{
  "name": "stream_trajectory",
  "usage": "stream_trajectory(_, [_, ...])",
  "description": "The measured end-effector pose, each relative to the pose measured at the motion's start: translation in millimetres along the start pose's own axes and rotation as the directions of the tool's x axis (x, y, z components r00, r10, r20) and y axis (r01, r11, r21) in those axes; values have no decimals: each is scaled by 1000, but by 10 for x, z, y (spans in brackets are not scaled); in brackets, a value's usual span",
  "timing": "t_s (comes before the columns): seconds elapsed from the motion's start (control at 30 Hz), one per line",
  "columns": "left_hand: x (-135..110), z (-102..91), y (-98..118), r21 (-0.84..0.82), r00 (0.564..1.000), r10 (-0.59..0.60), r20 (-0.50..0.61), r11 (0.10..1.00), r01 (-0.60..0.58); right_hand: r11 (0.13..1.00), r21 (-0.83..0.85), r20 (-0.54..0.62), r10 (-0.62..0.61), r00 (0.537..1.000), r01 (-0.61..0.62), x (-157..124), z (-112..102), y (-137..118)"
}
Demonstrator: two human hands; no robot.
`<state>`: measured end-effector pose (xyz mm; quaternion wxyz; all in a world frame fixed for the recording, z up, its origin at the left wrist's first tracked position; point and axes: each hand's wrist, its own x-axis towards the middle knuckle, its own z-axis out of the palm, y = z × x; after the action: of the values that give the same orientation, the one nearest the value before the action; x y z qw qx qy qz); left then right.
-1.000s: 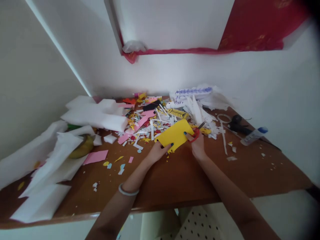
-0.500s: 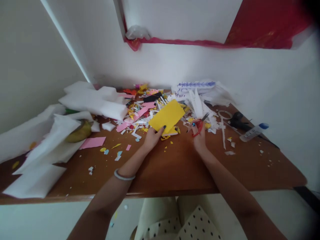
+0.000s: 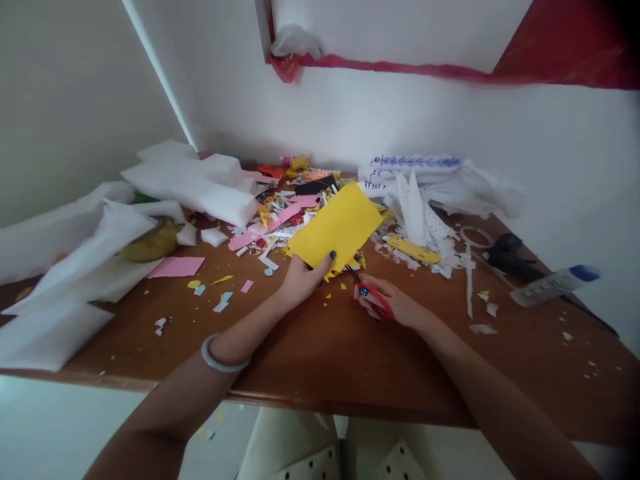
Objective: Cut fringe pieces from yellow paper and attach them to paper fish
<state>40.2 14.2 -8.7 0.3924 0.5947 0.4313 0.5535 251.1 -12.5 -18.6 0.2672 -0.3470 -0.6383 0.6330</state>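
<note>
Left hand pinches yellow paper, thumb on top. Right hand holds red scissors, blades at paper's low edge; cannot tell if they touch it. Paper is tilted, held in front of messy scraps on brown table. White foam sits at left, pink card near it. Black tool lies at right.

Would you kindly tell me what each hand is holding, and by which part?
The left hand holds the yellow paper by its near edge, thumb on top; the right hand holds the red-handled scissors by their handles.
</note>
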Motion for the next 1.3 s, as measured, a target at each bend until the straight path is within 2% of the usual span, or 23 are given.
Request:
stream_trajectory(0.13, [-16, -21, -30, 1, 1000, 3, 23, 1000, -3, 994, 93, 113, 53, 992, -64, -15, -5, -21])
stream_trajectory(0.27, [-13, -48, -108, -2, 1000, 1, 30, 1000, -1, 994, 86, 179, 57, 982, -74, -44, -9, 8])
stream_trajectory(0.43, [-35, -26, -123, 0, 999, 10, 45, 1000, -10, 997, 12, 152, 68, 986, -71, -58, -2, 20])
stream_trajectory(0.8, [-62, -9, -148, -65, 995, -15, 102, 998, 21, 998, 61, 173, 21, 985, -32, -48, -1, 87])
stream_trajectory(1.07, [-58, 3, -155, -118, 993, -20, 119, 992, 34, 996, 47, 159, 73, 985, -82, -62, 9, 11])
stream_trajectory(1.3, [-86, 28, -118, -117, 992, -37, 119, 992, 51, 995, 62, 165, 67, 984, -78, -56, -6, 73])
